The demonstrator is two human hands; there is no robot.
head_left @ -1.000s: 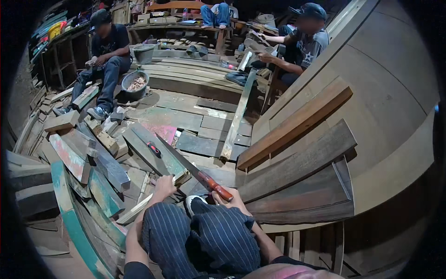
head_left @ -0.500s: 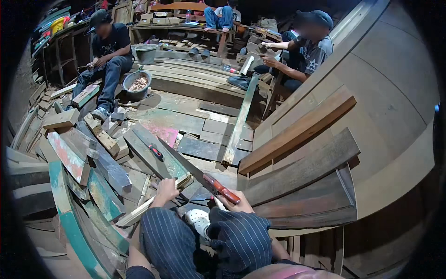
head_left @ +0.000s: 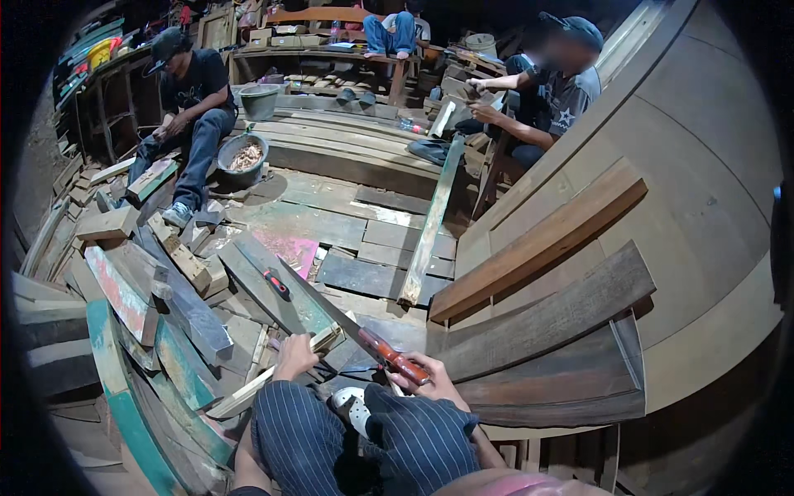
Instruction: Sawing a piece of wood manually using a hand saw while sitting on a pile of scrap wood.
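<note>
- Hands: you're holding them apart, each closed on something.
- Your left hand (head_left: 295, 357) is gripping a pale wooden strip (head_left: 246, 393) just ahead of your left knee, probably to stop it shifting.
- That strip is slanting from low on your left up to the near end of a green-stained board (head_left: 252, 258). The board is likely serving as a rest; can't tell if the strip is actually bearing on it.
- Your right hand (head_left: 432, 380) is wrapping round the reddish-brown handle of a handsaw (head_left: 347, 322), ahead of your right knee. Rear grip is leaving the blade's full length free, I'd say.
- Blade is pointing forward and left, just beside the strip's far end. Can't tell if the teeth are touching.
- A red-and-black-handled tool (head_left: 278, 283) is lying on the board, apart from both hands, presumably parked within reach.
- Your knees (head_left: 302, 422) are sitting between your forearms, maybe steadying them.
- Loose wood blocks (head_left: 124, 277) are piling up on your left; a dark curved plank (head_left: 546, 310) is lying on your right.
</note>
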